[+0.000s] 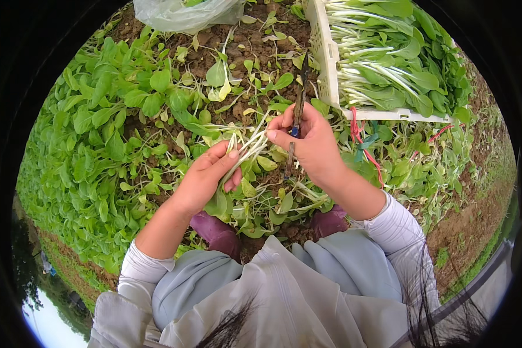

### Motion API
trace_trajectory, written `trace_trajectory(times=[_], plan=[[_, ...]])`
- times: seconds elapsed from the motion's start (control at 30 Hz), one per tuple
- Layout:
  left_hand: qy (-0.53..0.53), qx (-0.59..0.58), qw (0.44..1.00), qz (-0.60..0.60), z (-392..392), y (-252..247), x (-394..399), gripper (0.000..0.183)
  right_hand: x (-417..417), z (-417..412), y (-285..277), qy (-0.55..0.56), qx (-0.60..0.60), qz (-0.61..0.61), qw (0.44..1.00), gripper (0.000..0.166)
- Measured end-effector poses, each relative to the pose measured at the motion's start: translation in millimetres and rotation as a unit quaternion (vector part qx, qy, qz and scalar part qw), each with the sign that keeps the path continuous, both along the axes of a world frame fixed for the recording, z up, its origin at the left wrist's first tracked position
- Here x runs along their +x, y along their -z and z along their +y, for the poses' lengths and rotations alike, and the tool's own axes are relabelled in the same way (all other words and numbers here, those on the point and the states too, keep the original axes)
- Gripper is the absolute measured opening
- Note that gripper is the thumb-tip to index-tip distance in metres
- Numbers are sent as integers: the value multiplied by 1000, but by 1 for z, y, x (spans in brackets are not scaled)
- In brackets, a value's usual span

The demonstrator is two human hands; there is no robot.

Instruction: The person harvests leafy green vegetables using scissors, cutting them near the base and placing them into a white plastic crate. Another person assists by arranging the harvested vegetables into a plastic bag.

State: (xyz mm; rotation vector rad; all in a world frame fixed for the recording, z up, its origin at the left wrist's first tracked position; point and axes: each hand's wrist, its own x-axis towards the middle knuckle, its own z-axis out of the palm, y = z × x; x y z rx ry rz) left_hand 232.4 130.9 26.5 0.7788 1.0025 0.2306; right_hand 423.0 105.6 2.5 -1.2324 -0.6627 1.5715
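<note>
A small bunch of leafy greens [254, 145] with long white stems lies in my left hand [215, 167], the stem ends pointing up and to the right. My right hand [306, 135] grips a thin, worn knife [300, 104] whose dark blade points away from me. Its thumb and forefinger reach to the ends of the bunch's stems; whether they pinch one is hard to tell. Beneath both hands, loose leaves and pale stems [282, 200] cover the soil.
A white plastic crate [328, 56] packed with cut greens [387, 65] stands at the upper right, red cord [360, 135] tied to its corner. Growing plants [100, 117] fill the left. At the top sits a clear plastic bag [191, 17]. My purple boots [219, 235] are below my hands.
</note>
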Motion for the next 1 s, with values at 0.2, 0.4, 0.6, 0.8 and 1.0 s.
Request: trace_trajectory(times=[0.2,0.4,0.6,0.8,1.0], plan=[[-79,29,995,49,-1,1,1,15,12,-11,14,-66,-12,-99,993,23],[-111,125,982,94,3,15,-6,13,25,-28,-12,-232,-99,-96,963,38],[-111,171,976,72,2,13,-7,12,13,-33,-19,-346,-119,-160,917,36],[-24,260,957,124,-5,21,-10,20,8,-32,-17,-326,-129,-175,920,37],[-50,55,997,8,6,13,-9,18,12,-25,-13,-157,-162,-26,974,29]])
